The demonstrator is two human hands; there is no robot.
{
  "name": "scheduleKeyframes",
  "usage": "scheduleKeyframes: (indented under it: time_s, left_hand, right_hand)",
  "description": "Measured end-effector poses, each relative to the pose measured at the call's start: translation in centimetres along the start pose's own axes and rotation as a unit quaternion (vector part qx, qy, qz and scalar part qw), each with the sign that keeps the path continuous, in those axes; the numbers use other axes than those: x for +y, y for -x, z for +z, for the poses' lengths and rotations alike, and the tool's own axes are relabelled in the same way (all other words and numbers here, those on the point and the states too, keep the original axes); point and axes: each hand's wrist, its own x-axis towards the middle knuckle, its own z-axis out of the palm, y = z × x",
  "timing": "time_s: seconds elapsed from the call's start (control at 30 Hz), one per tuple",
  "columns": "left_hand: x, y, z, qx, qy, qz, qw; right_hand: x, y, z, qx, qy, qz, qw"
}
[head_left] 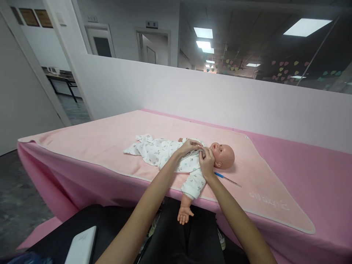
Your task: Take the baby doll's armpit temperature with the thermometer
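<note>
Pinching clothing (167, 152) | grip: left hand (191, 146), right hand (206, 161) closed beside doll's head (227, 156) | mat (104, 139) lettering (271, 201) unreadable

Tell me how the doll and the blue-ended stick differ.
The doll is much bigger than the stick. The doll wears white printed clothes; the stick is part blue. One doll arm reaches beyond the pink mat; the stick lies within its edge. Both rest on the mat.

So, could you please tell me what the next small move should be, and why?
I would probably ease the front of the white outfit smooth near the neck of the doll, since the left hand and right hand are both there, close together on the cloth. Exactly what they pinch is too small to tell.
</note>
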Motion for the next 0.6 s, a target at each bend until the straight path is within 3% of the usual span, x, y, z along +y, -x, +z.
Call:
scheduleKeyframes:
  time_s: [0.13, 0.33, 0.5, 0.6]
  left_hand:
    - [0.1, 0.1, -0.3, 0.001, -0.014, -0.005, 1.0]
    - [0.5, 0.7, -1.0, -0.068, -0.044, -0.019, 0.997]
    - [0.2, 0.6, -0.9, -0.006, -0.066, -0.001, 0.998]
    - [0.1, 0.5, -0.7, 0.0, -0.063, 0.002, 0.998]
  right_hand:
    - [0.3, 0.0, 0.1, 0.025, -0.019, -0.021, 0.999]
    - [0.5, 0.0, 0.2, 0.043, -0.035, -0.011, 0.998]
    - [0.3, 0.2, 0.3, 0.014, -0.07, 0.047, 0.996]
    - [0.2, 0.4, 0.3, 0.002, -0.071, 0.051, 0.996]
